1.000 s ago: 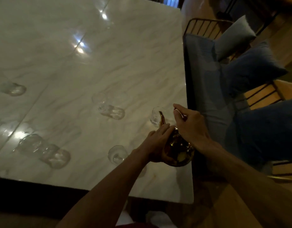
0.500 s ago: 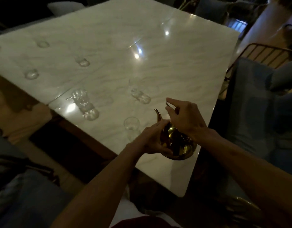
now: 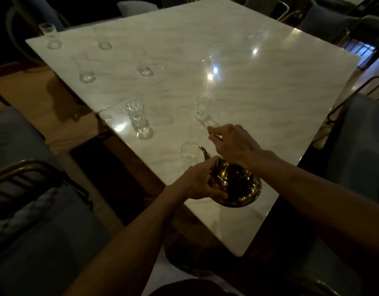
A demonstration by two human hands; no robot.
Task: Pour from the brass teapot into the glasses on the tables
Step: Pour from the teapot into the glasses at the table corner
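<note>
Teapot [image 3: 237, 186] of brass, held above the near corner of the marble table [image 3: 259, 99]. My left hand [image 3: 200, 181] grips its body; my right hand [image 3: 232, 144] pinches the handle from above. Spout points at the nearest glass [image 3: 189, 153]. Other glasses stand farther across the tabletops.

teapot [image 3: 237, 184] handle: hidden by right hand [image 3: 233, 144] | liquid lvl: can't tell

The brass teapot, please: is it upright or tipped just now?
Tipped: the brass teapot leans forward, its spout by the nearest glass.
</note>
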